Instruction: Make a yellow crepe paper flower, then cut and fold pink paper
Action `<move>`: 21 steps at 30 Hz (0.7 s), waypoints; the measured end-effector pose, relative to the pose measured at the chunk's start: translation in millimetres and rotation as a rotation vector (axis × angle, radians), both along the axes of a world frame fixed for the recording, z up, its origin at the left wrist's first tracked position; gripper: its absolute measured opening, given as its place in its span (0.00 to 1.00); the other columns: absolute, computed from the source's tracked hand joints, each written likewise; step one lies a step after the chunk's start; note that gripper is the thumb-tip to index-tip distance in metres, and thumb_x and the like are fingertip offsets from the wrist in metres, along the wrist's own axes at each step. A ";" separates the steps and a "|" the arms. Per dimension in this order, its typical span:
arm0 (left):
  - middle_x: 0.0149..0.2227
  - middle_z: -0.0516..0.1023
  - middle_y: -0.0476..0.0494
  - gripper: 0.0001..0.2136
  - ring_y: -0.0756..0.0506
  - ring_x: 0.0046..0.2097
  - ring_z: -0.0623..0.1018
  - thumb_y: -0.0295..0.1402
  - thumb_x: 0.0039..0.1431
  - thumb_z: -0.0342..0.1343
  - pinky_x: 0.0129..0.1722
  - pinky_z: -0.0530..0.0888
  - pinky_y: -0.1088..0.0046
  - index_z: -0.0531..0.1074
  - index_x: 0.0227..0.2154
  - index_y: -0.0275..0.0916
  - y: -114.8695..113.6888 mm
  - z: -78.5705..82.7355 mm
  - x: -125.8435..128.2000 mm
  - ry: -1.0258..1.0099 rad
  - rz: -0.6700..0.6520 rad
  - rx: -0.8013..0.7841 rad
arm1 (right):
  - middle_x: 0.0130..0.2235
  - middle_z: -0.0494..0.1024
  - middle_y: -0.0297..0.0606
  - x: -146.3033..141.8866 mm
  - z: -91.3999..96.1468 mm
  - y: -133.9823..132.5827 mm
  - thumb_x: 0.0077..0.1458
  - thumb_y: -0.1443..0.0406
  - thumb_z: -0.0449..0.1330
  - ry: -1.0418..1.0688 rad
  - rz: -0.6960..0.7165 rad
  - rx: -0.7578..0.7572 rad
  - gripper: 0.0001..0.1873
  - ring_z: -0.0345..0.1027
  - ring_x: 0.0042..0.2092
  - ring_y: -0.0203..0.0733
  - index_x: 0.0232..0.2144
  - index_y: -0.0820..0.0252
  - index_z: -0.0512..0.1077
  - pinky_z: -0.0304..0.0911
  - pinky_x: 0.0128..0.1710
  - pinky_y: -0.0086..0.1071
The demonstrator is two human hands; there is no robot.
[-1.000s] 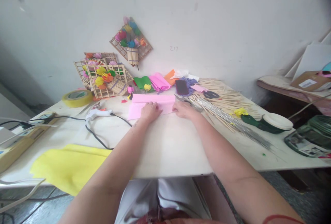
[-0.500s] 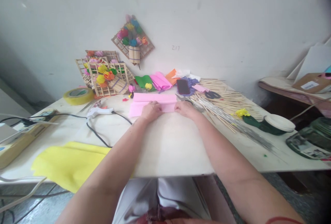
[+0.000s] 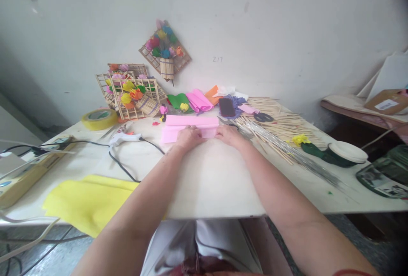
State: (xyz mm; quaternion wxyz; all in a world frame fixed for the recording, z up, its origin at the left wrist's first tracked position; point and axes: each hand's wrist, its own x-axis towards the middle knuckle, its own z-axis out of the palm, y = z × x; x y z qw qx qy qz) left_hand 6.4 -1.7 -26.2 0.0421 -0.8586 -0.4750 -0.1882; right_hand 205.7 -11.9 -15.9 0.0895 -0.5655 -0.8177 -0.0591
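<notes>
A sheet of pink crepe paper (image 3: 191, 121) lies on the table in front of me, its far part folded or rolled over. My left hand (image 3: 190, 137) rests on its near edge, fingers curled and pressed onto the paper. At the right end of the same edge, my right hand (image 3: 229, 134) has its fingers closed on the paper's corner. The fingertips of both hands are partly hidden. Just beyond my right hand lies a pair of scissors (image 3: 234, 126), mostly covered by it.
To the left are a glue gun (image 3: 125, 138), a tape roll (image 3: 100, 119), a power strip (image 3: 38, 169) and yellow crepe paper (image 3: 86, 199). On the right lie metal wires (image 3: 287, 155), bamboo sticks (image 3: 287, 120) and a glass jar (image 3: 384, 174). A phone (image 3: 226, 107) lies behind.
The view has shifted very slightly. Both hands stay on the pink crepe paper in nearly the same place; the left hand sits marginally closer to the right.
</notes>
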 end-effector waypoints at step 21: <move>0.24 0.74 0.49 0.15 0.50 0.28 0.70 0.44 0.40 0.55 0.28 0.65 0.78 0.75 0.27 0.37 14.3 27.8 -72.5 -0.313 0.145 -0.444 | 0.36 0.73 0.37 6.2 -5.8 7.1 0.52 0.66 0.52 0.117 0.019 -0.018 0.08 0.63 0.40 0.38 0.27 0.60 0.71 0.52 0.32 0.28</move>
